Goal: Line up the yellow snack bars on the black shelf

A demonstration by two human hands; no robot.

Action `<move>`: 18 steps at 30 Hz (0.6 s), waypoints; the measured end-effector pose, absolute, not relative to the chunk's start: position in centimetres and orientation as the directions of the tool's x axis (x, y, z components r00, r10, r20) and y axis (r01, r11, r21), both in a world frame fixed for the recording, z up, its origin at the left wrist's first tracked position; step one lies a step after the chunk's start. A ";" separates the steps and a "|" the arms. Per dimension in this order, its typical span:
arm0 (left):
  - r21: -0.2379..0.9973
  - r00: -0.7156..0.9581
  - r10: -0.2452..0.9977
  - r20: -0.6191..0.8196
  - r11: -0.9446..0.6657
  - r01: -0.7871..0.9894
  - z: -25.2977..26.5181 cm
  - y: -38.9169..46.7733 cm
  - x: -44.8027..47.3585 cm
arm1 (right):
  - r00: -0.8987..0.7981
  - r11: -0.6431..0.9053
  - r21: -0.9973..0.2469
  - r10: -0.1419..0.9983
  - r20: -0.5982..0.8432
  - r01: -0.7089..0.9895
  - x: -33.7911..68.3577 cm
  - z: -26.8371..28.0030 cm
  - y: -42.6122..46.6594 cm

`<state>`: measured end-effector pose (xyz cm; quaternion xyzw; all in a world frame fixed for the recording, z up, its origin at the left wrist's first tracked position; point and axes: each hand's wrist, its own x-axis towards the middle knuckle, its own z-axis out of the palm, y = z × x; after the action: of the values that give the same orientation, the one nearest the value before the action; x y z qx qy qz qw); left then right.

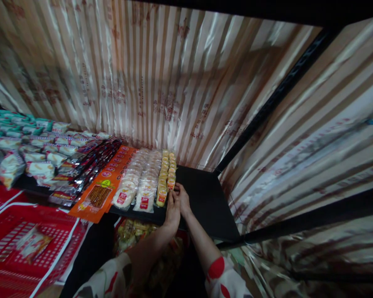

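My left hand (173,210) and my right hand (183,199) meet at the front of the right-hand row of small yellow snack packets (171,169). Both hands' fingers close around the front packet (170,183), which has an orange-red label. Part of that packet is hidden behind my fingers. Just left of my left hand is a second row of yellow packets (161,186). Further left stand two rows of clear packs of pale round crackers (146,188) with red labels.
The black shelf (209,198) extends right to a black metal post (273,99). An orange snack bag (104,186), dark foil packs (90,165) and white packets (40,169) fill the left. A red basket (54,244) holding one packet stands below, beside a container of yellow packets (133,231).
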<state>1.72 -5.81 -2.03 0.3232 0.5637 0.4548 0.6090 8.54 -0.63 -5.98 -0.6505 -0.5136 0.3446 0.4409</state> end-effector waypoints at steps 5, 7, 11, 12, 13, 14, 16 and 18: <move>0.937 -0.053 0.939 -0.341 0.335 -0.098 -2.3 -7.8 1.4 | 0.341 -0.080 -0.903 0.937 0.076 0.422 8.4 -5.6 -2.4; 0.961 -0.073 0.959 -0.273 0.269 -0.067 -2.6 -8.9 1.0 | 0.352 -0.046 -0.895 0.927 0.127 0.444 8.3 -5.5 -3.4; 0.987 -0.160 0.979 -0.126 0.139 0.074 -3.7 -10.7 -0.1 | 0.275 0.080 -0.898 0.937 0.216 0.434 7.6 -5.3 -5.2; 0.983 -0.184 0.977 -0.111 0.135 0.125 -4.0 -10.9 -0.4 | 0.248 0.110 -0.900 0.941 0.231 0.421 7.4 -5.3 -5.6; 0.976 -0.208 0.973 -0.103 0.139 0.169 -4.2 -11.0 -0.6 | 0.222 0.135 -0.904 0.945 0.241 0.406 7.1 -5.2 -5.8; 0.968 -0.226 0.969 -0.098 0.145 0.204 -4.4 -11.0 -0.8 | 0.198 0.153 -0.907 0.949 0.245 0.391 6.8 -5.2 -6.0; 0.958 -0.245 0.965 -0.089 0.150 0.244 -4.7 -10.8 -1.2 | 0.163 0.168 -0.914 0.957 0.241 0.369 6.1 -5.2 -6.0; 0.953 -0.248 0.965 -0.081 0.148 0.264 -4.9 -10.5 -1.5 | 0.153 0.164 -0.920 0.961 0.231 0.355 5.6 -5.3 -5.8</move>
<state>-1.52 -10.51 -4.95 0.4733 0.6495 0.4495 0.3900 5.56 -5.81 -5.33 -0.5711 -0.5759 0.3028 0.5005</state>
